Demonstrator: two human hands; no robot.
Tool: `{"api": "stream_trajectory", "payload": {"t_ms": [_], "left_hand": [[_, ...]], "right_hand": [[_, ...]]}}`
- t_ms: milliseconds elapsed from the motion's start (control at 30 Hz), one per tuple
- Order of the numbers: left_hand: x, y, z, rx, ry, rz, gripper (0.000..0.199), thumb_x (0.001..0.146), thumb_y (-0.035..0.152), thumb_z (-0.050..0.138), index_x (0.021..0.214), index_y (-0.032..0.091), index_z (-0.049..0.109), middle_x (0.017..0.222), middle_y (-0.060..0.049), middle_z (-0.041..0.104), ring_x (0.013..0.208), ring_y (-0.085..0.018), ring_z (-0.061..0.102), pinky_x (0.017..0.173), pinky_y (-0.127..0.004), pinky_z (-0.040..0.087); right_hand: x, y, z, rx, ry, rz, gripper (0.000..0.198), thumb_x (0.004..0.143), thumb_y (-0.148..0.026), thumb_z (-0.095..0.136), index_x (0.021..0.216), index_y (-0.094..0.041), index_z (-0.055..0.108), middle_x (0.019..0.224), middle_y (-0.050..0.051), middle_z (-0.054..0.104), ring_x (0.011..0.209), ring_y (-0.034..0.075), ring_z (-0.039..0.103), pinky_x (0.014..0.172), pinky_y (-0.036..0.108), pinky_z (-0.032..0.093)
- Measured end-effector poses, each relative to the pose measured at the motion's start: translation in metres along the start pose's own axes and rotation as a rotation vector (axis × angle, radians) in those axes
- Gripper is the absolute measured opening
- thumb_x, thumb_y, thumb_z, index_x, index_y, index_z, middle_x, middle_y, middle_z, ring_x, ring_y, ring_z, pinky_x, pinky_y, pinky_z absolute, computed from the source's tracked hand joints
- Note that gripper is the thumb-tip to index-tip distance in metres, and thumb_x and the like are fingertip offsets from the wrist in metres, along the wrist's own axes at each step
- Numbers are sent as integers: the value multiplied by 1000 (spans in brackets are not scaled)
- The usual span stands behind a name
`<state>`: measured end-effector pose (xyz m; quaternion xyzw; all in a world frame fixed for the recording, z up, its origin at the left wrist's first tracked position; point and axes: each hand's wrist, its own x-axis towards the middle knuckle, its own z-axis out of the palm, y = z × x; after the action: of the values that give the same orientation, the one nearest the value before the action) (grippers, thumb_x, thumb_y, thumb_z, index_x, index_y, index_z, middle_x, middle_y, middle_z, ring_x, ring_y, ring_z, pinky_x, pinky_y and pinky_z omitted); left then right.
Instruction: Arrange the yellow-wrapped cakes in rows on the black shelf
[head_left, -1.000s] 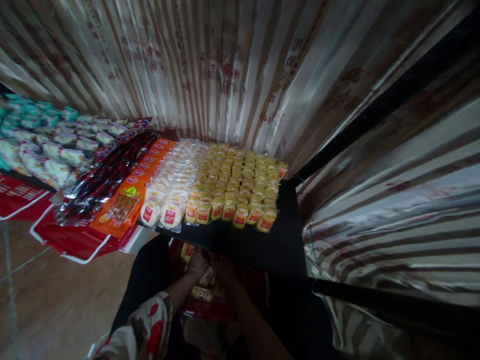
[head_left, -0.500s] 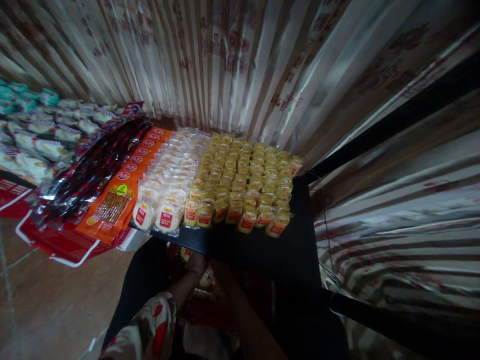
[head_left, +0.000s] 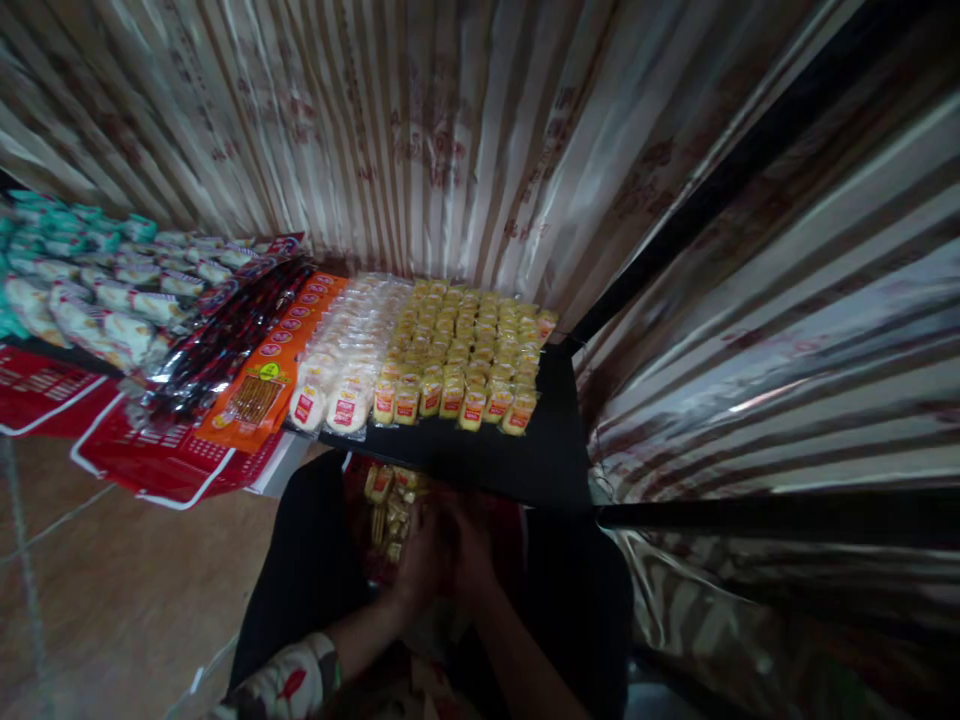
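My left hand [head_left: 418,552] and my right hand [head_left: 470,548] are close together over a red basket [head_left: 358,525] between my knees, just below the front edge of a black shelf [head_left: 457,452]. Small yellow wrapped snack packs [head_left: 391,510] lie in the basket beside my left hand. Deep shadow covers the fingers of both hands, so anything between them is hidden. Above them on the shelf, rows of yellow wrapped snack packs [head_left: 461,350] stand tightly lined up. White wrapped round crackers [head_left: 349,360] adjoin these rows on the left.
Further left lie an orange snack bag [head_left: 274,365], dark shiny packets [head_left: 225,330] and white and teal wrapped packs [head_left: 112,290]. Red baskets with white handles [head_left: 165,460] stand below the shelf. A striped curtain [head_left: 420,120] hangs behind, and a black bar [head_left: 675,230] slants at the right.
The camera view has shifted, so the shelf's right end sits further left. My hands now show lower and clear of the shelf edge, with more of the basket's packs visible.
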<state>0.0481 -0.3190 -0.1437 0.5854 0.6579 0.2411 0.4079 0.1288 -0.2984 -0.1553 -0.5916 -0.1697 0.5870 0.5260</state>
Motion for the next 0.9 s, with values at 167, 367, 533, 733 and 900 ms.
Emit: {"api": "stream_trajectory", "payload": {"t_ms": [167,367,533,733,900], "left_hand": [[-19,11,-2,18,3,194,55,79,6,37,132,18,41,137,-12,39,128,-20,38,106,-37,37],[-34,44,-20,74,26,313,40,88,18,33,124,22,50,128,-10,48,113,-19,53,93,-34,48],[-17,75,-31,85,119,184,39,86,29,42,123,23,50,127,-9,49,107,-22,56,86,-35,50],[16,97,-26,-166,109,224,26,83,27,43,96,17,63,96,-7,61,93,-17,58,87,-31,47],[34,128,-20,-256,107,140,25,81,29,43,91,13,61,89,-7,58,70,-15,59,71,-31,50]], "right_hand": [[-27,-29,-15,119,-13,25,31,59,-36,70,86,-19,68,94,4,71,90,22,64,82,33,49],[-47,-66,-33,26,93,5,42,55,-38,74,91,-17,66,84,3,71,80,22,65,73,33,52],[-49,-102,-38,-37,50,-186,45,56,-42,74,93,-17,69,90,5,71,84,22,65,75,33,52],[-37,-128,-33,-17,-24,-245,51,65,-47,70,107,-18,62,98,7,70,86,21,65,78,34,52],[-22,-136,-24,-21,0,-420,56,64,-42,71,113,-20,57,107,8,68,96,22,64,85,34,51]]}}
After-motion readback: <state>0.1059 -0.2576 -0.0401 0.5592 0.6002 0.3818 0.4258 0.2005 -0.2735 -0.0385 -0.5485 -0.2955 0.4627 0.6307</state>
